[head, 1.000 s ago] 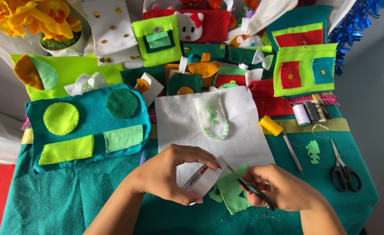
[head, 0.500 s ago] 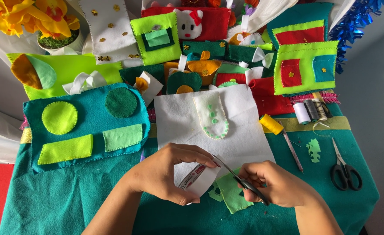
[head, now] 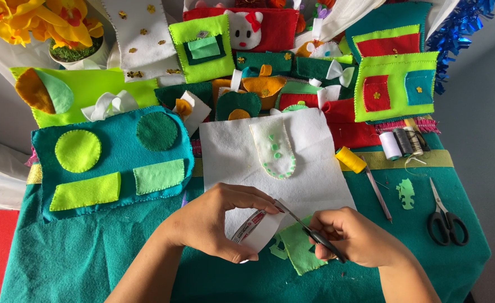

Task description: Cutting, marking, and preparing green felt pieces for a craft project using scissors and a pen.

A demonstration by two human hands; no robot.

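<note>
both of your hands were busy with a cut. your left hand had its fingers curled around a roll of tape, pinching a white strip of it out past the fingertips. your right hand was closed on a small pair of scissors, the blades reaching toward the strip at your left fingertips. a green felt scrap lay under your right knuckles. the next move, i judged, called for a clean snip with the strip kept taut.
</note>
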